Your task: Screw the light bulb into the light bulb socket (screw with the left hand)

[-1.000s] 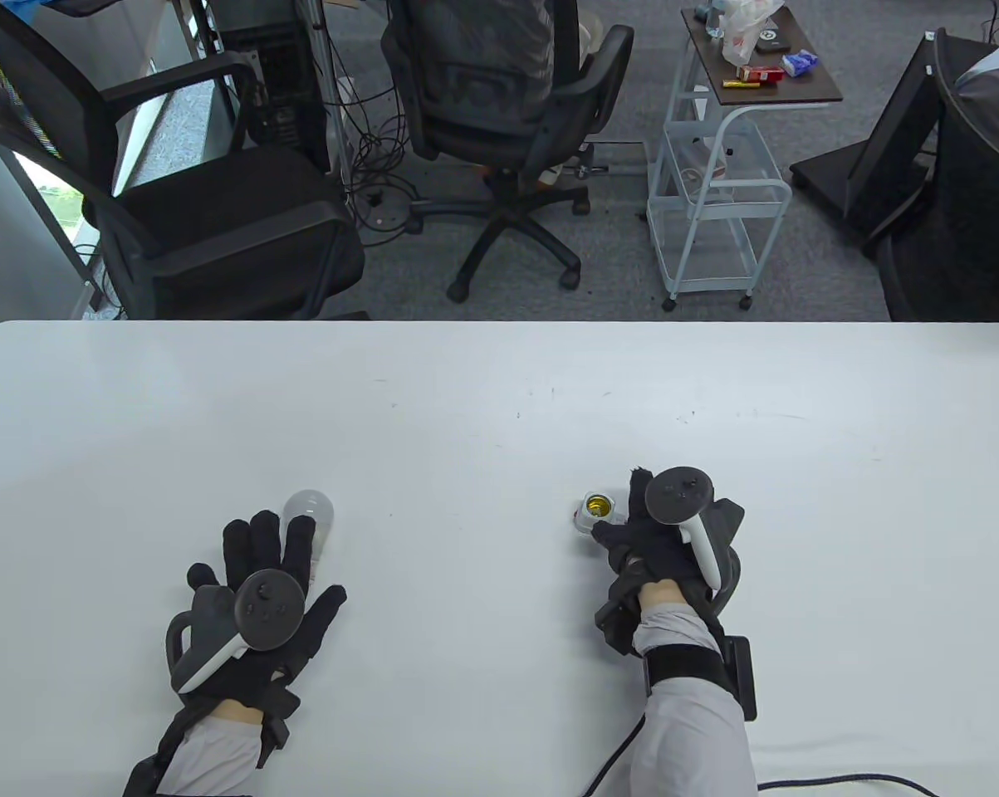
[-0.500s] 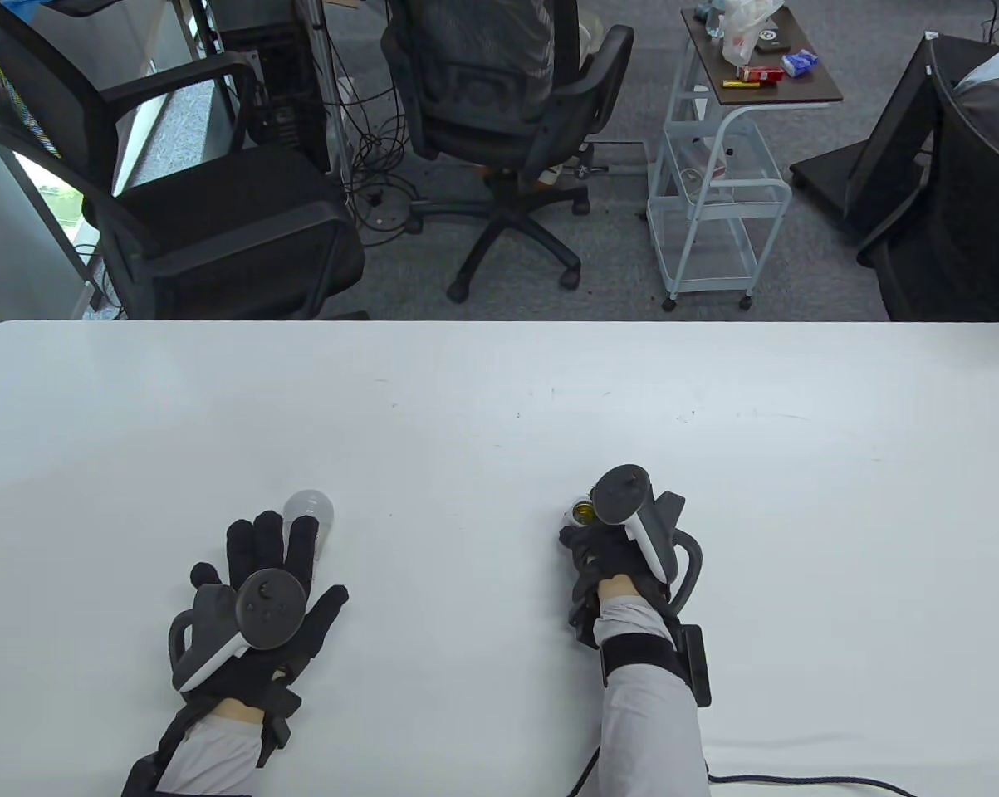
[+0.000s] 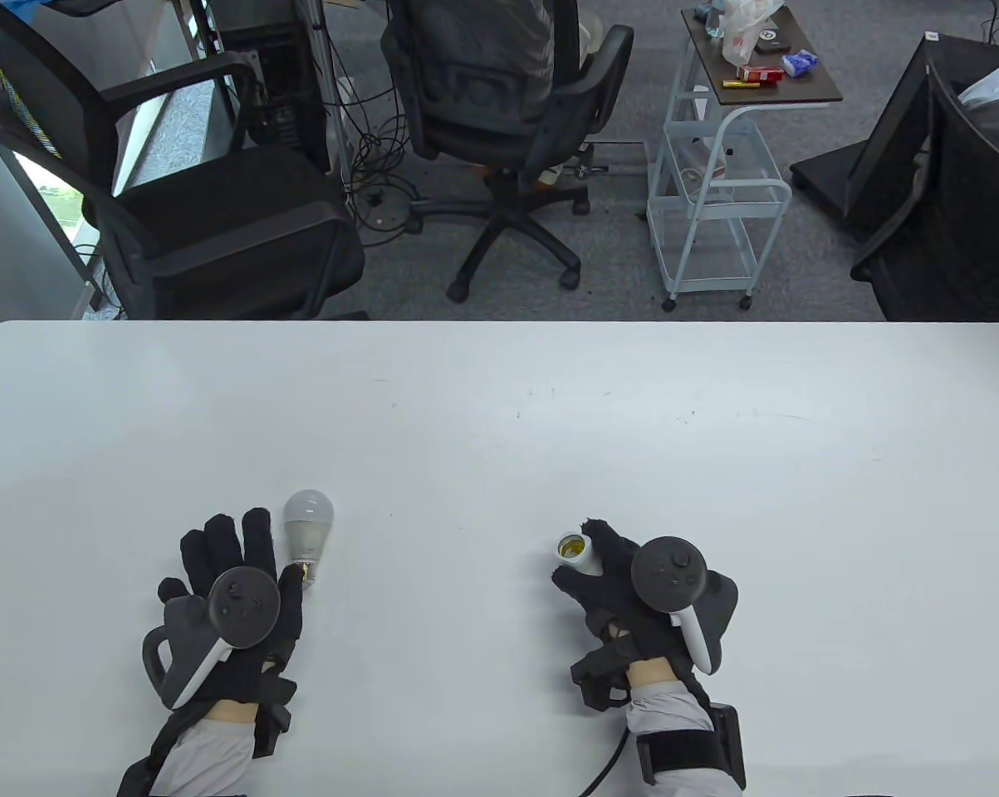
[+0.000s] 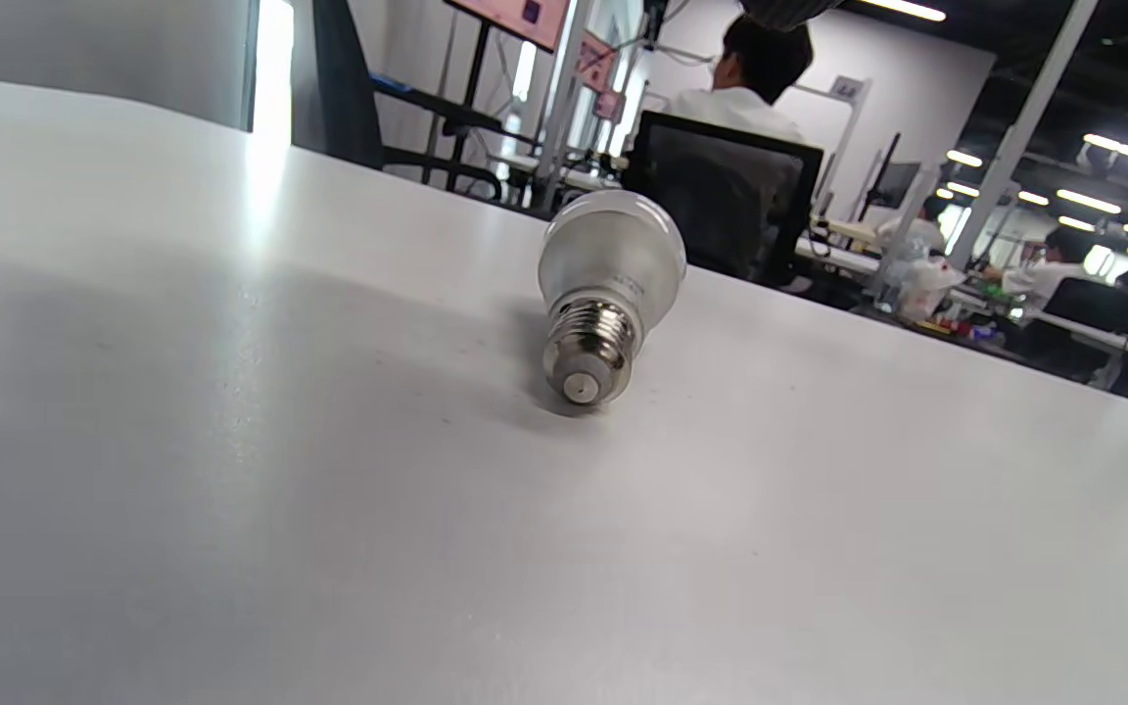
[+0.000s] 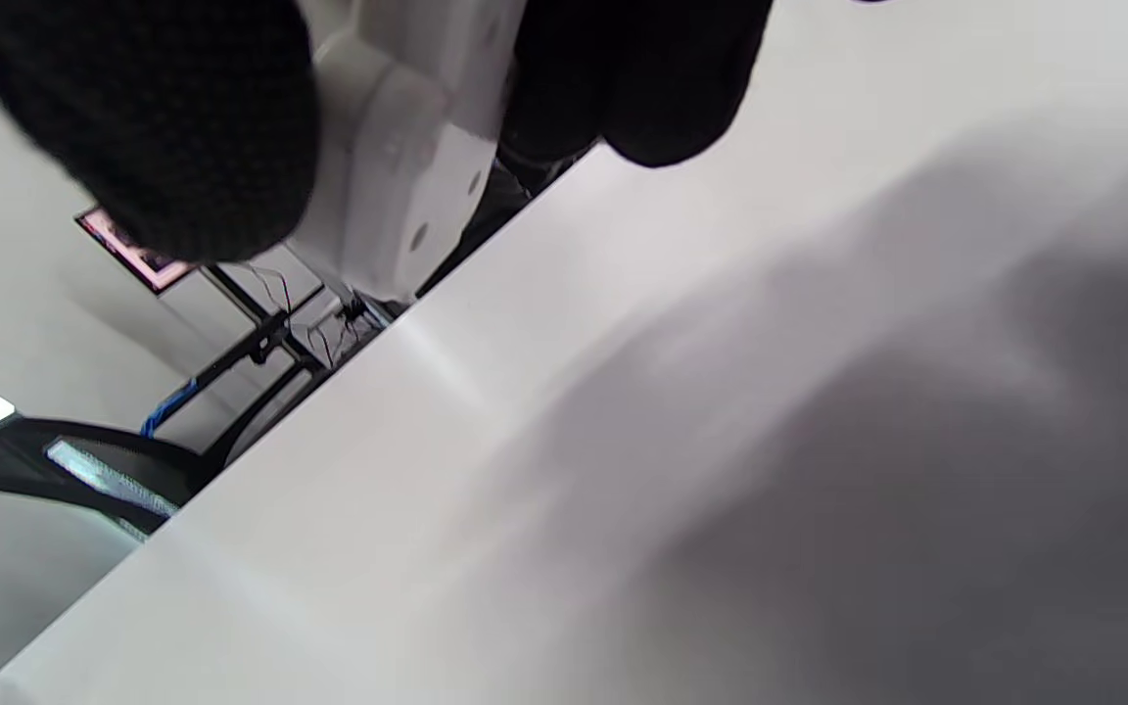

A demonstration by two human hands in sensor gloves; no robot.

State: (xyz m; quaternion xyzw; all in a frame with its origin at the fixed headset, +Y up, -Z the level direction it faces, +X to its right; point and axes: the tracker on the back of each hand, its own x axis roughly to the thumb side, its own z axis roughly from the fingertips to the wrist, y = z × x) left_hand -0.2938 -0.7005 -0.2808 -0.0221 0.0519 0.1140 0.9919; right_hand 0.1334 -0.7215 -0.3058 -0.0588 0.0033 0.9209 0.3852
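Observation:
A white light bulb [image 3: 307, 520] lies on its side on the white table [image 3: 499, 398], its metal screw base toward the near edge. The left wrist view shows it [image 4: 609, 284] base first. My left hand [image 3: 227, 558] lies flat and open just left of the bulb, fingers spread, holding nothing. My right hand [image 3: 599, 564] grips the white light bulb socket [image 3: 575, 551], its brass opening facing up and to the left. In the right wrist view the socket [image 5: 407, 166] sits between my gloved fingers [image 5: 143, 127].
A black cable [image 3: 607, 760] runs from my right wrist off the near edge. Beyond the table's far edge stand black office chairs [image 3: 217, 216] and a white trolley [image 3: 715, 191].
My right hand lifted the socket and drew it nearer and a little left, turning its opening up. My left hand slid left and nearer, off the bulb, uncovering its screw base.

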